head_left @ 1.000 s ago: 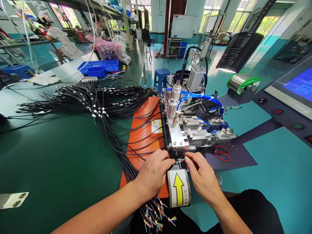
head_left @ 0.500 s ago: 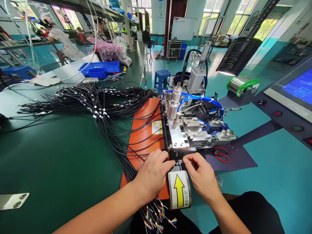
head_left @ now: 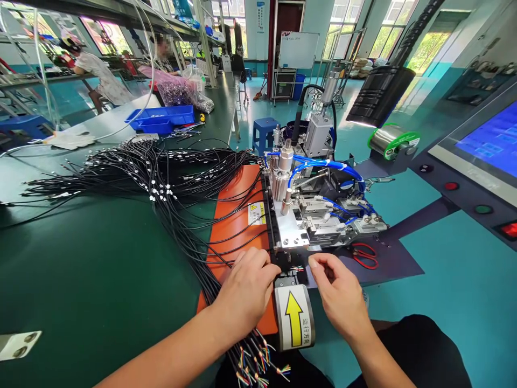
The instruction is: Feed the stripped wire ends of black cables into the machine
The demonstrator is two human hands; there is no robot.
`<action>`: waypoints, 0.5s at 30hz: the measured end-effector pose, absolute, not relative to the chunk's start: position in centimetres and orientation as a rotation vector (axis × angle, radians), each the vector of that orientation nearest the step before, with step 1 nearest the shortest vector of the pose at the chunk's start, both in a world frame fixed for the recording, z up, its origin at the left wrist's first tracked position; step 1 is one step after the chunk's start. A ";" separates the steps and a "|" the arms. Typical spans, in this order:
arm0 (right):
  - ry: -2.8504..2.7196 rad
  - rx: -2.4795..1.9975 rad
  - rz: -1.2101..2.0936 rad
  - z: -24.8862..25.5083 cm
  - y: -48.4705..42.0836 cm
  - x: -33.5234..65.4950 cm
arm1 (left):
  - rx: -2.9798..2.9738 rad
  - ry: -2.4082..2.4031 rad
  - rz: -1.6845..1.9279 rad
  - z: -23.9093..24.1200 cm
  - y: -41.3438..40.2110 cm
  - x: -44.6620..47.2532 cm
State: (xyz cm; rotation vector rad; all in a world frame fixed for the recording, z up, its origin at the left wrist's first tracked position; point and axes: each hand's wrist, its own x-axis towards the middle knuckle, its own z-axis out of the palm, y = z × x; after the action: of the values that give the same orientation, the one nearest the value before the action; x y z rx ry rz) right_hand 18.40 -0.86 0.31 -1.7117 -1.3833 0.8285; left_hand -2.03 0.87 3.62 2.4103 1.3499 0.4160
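Beside the left hand (head_left: 248, 281), its grip hidden, wires (head_left: 298, 269) look placed; cables (head_left: 139, 161) apparently remain; right hand (head_left: 343, 293) seems empty, fingers (head_left: 320, 277) closed.

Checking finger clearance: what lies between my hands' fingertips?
In the head view, thin multicoloured wire ends lie over a small dark fixture between your left hand and right hand.

The room comprises a glossy teal floor (head_left: 472, 291), pale walls (head_left: 317, 19) with a teal lower band (head_left: 440, 78), and tall windows (head_left: 343, 21) admitting daylight — a whiteboard (head_left: 298, 51) stands before a dark door (head_left: 290, 16), a blue stool (head_left: 264, 124) is positioned nearer, and a long shelf (head_left: 92, 8) spans the upper left.
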 end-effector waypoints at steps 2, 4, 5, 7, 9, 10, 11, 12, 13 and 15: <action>-1.349 -1.705 0.757 0.9 -1.9 18.2 | 2.422 1.327 0.415 3.7 0.9 -2.2; -1.404 -1.616 0.710 1.5 -3.0 17.6 | 2.439 1.303 0.427 4.0 1.1 -2.6; -1.467 -1.525 0.697 1.8 -3.4 17.1 | 2.441 1.302 0.457 4.4 1.4 -3.0; -1.641 -1.297 0.687 2.1 -4.0 16.0 | 2.421 1.340 0.574 5.5 2.3 -4.2; -1.800 -1.101 0.672 1.9 -4.2 14.8 | 2.364 1.450 0.703 7.0 4.1 -5.6; -1.857 -1.033 0.650 1.7 -4.2 14.3 | 2.325 1.534 0.729 7.8 5.2 -6.4; -1.893 -0.988 0.617 1.3 -4.1 13.8 | 2.286 1.619 0.713 8.6 6.6 -7.0; -1.911 -0.959 0.571 0.8 -3.9 13.4 | 2.249 1.698 0.685 9.2 8.3 -7.5; -1.914 -0.941 0.519 0.3 -3.8 13.1 | 2.211 1.774 0.638 9.7 10.0 -7.8; -1.895 -0.931 0.414 -0.7 -3.6 12.7 | 2.180 1.844 0.618 10.0 14.0 -7.7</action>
State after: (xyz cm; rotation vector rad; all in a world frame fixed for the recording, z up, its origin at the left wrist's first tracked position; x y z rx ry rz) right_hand 12.66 -3.60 -0.66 -0.9314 -1.8948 0.4138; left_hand -7.74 13.97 9.97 2.1797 1.8436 0.6177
